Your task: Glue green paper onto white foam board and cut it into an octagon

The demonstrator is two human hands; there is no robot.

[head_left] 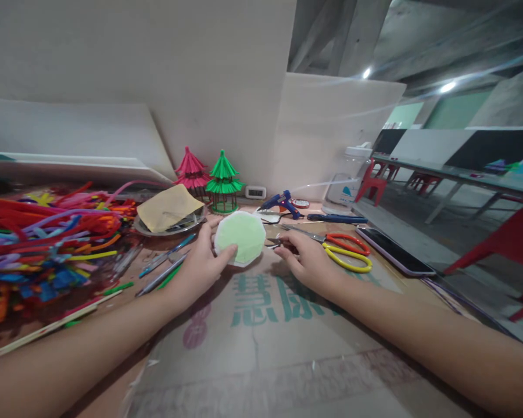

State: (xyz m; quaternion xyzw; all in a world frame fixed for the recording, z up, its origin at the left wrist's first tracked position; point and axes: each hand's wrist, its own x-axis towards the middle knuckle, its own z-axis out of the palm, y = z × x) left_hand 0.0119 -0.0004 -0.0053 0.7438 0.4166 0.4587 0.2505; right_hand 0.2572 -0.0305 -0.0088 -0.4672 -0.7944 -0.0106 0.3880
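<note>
My left hand [211, 247] is shut on a light green, many-sided paper disc [243, 235] with a white rim, its thumb lying across the face. The disc is held up above a printed cardboard sheet [253, 354]. To its right, my right hand [305, 255] has its fingers curled together near a small dark pointed tip [275, 240]. What they pinch, if anything, is too small to make out. Beside this hand lie scissors with orange handles [348, 244] and yellow handles [347, 259], their blades partly hidden by it.
Colourful pipe cleaners [47, 244] are heaped at left, near pens [168, 258] and a dish [169, 230] topped with yellowish paper. Behind stand a pink [192, 171] and a green pagoda model [223, 183], a blue glue gun [281, 202] and a bottle [346, 180]. A phone [394, 249] lies right.
</note>
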